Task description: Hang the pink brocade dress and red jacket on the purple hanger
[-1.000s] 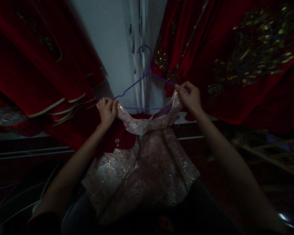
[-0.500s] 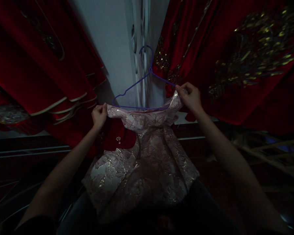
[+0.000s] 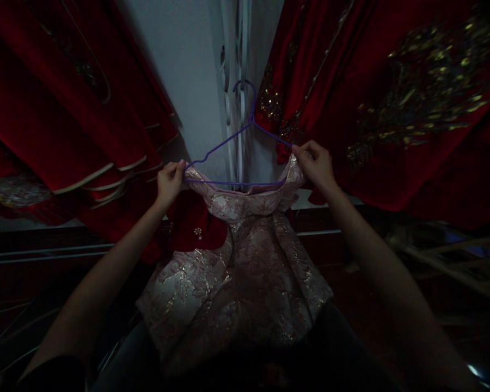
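A small pale pink dress with a shiny gold pattern hangs in front of me, its skirt spreading down toward my lap. A thin purple wire hanger sits at its neckline, hook up against a white post. My left hand pinches the dress's left shoulder at the hanger's left end. At the hanger's right arm, my right hand is closed on the dress's right shoulder.
Dark red velvet garments with pale trim hang at the left. More red cloth with gold embroidery hangs at the right. A pale wall shows between them. Low dark shelves or rails run behind the dress.
My left hand went out to the left with the dress shoulder, then rose to the hanger's left end. The neckline now lies stretched along the hanger bar. My right hand barely moved.
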The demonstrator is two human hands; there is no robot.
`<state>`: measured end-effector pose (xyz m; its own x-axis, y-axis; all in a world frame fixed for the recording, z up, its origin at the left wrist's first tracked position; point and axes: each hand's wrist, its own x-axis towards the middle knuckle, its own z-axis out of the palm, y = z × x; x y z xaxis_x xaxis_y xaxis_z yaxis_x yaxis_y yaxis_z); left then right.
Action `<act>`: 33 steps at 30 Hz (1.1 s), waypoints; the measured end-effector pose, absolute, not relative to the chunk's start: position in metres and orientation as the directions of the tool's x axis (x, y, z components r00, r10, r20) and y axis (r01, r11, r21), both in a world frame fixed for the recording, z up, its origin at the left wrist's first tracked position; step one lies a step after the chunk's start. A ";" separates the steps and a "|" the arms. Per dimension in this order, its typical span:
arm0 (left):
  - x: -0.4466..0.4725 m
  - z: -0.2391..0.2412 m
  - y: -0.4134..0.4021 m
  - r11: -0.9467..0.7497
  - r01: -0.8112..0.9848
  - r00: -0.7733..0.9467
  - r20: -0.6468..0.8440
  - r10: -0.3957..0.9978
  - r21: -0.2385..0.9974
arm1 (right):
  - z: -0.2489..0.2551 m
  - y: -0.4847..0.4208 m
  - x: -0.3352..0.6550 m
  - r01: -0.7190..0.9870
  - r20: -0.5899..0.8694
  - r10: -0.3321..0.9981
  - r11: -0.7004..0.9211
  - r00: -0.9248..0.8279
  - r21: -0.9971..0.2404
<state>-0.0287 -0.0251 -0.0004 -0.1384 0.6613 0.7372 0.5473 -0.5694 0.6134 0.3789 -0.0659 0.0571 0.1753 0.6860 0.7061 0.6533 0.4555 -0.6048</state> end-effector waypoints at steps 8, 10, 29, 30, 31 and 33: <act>-0.047 -0.044 -0.033 -0.452 0.429 -0.354 0.606 0.713 0.782 | 0.058 -0.071 0.375 0.669 0.707 0.686 0.445 0.172 -0.595; -0.048 -0.048 -0.036 -0.459 0.441 -0.354 0.620 0.701 0.771 | 0.057 -0.071 0.374 0.664 0.706 0.688 0.449 0.170 -0.598; 0.010 0.041 -0.014 -0.643 0.632 0.075 0.791 0.607 0.433 | 0.043 -0.063 0.370 0.613 0.702 0.692 0.484 0.169 -0.625; 0.014 0.046 -0.012 -0.649 0.621 0.098 0.778 0.621 0.440 | 0.040 -0.061 0.369 0.604 0.695 0.701 0.487 0.160 -0.631; 0.015 0.049 -0.009 -0.644 0.609 0.109 0.756 0.645 0.462 | 0.038 -0.059 0.368 0.593 0.686 0.712 0.492 0.147 -0.637; 0.007 0.049 -0.001 -0.594 0.583 0.073 0.693 0.717 0.554 | 0.033 -0.054 0.366 0.564 0.664 0.739 0.503 0.112 -0.654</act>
